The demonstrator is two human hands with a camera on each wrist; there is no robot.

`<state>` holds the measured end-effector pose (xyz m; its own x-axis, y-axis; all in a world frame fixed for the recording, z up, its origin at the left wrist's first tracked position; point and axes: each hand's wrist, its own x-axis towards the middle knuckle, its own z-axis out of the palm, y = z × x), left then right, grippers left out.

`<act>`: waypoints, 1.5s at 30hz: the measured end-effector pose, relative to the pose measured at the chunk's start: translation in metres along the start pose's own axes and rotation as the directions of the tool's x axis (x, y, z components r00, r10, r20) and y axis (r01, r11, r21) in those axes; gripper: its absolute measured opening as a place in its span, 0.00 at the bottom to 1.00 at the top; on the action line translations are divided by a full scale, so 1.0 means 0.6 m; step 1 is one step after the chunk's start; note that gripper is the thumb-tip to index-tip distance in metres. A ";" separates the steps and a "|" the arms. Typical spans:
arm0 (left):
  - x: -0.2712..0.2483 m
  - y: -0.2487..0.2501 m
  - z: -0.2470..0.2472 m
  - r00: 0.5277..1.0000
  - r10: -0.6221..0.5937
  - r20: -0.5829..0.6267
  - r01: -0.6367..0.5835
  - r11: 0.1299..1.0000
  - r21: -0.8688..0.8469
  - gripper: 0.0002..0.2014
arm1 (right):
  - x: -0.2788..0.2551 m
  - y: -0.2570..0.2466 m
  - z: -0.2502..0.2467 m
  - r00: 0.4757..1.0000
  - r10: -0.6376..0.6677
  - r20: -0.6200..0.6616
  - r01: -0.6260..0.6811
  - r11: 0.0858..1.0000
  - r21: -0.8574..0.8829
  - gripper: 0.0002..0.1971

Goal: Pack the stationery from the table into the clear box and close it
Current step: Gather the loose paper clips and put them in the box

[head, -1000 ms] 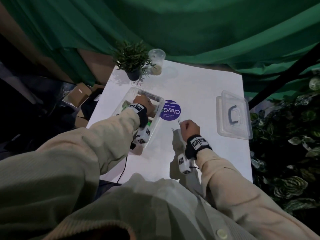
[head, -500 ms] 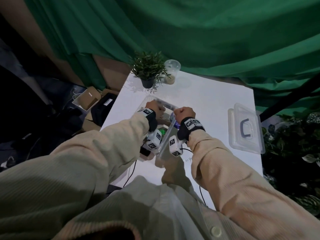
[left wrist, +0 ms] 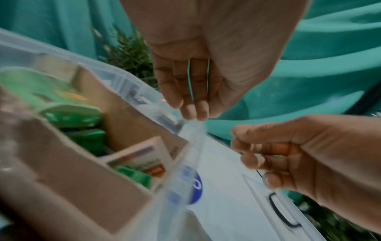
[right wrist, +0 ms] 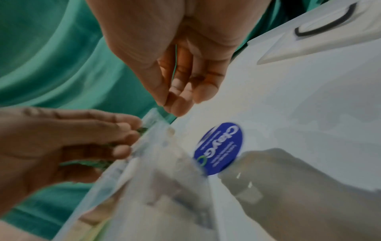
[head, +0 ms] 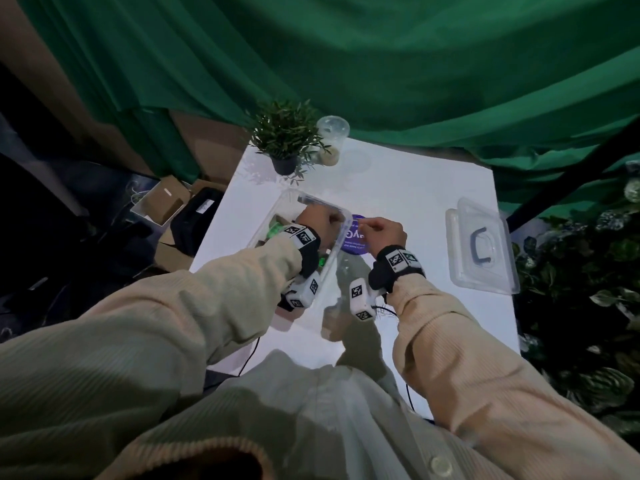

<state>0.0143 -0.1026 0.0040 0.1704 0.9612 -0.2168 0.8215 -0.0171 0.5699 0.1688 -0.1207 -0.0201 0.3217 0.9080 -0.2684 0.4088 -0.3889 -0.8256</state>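
Note:
The clear box (head: 311, 199) stands open at the table's left. It holds brown card dividers, green items (left wrist: 72, 117) and a small printed carton (left wrist: 142, 161). My left hand (head: 317, 218) is over the box's far right corner, its straight fingers (left wrist: 193, 112) touching the rim. My right hand (head: 381, 232) hovers just outside the right rim, above a purple round ClayGo tub (head: 355, 242). Its fingers (left wrist: 253, 156) are curled and seem to pinch a small metal clip, which is mostly hidden. The box lid (head: 481, 251), with its dark handle, lies flat at the table's right.
A small potted plant (head: 284, 136) and a clear plastic cup (head: 332, 136) stand at the table's far edge. Green cloth hangs behind. Cardboard boxes (head: 162, 202) sit on the floor to the left, and leafy plants (head: 588, 271) crowd the right edge.
My right hand went from the table's middle to the box's right rim, carrying the clip. The left hand stayed at the box. The head view shifted.

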 end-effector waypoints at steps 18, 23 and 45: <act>-0.066 0.036 0.278 0.871 -0.053 0.489 -0.204 0.865 0.459 0.17 | -0.125 0.314 -0.146 0.959 0.280 -0.050 -0.246 0.726 -0.642 0.16; -0.062 0.051 0.291 0.859 -0.080 0.505 -0.204 0.853 0.481 0.12 | -0.123 0.306 -0.123 0.983 0.177 0.046 -0.112 0.782 -0.614 0.13; -0.048 0.061 0.264 0.885 -0.132 0.446 0.131 0.991 0.033 0.13 | -0.070 0.274 -0.131 0.977 0.068 0.203 0.108 0.664 -0.740 0.12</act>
<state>0.1255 -0.1744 -0.0945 0.2850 0.7303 -0.6209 0.8544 0.1001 0.5099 0.2898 -0.2351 -0.1056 0.1684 0.8921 -0.4193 0.9382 -0.2755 -0.2094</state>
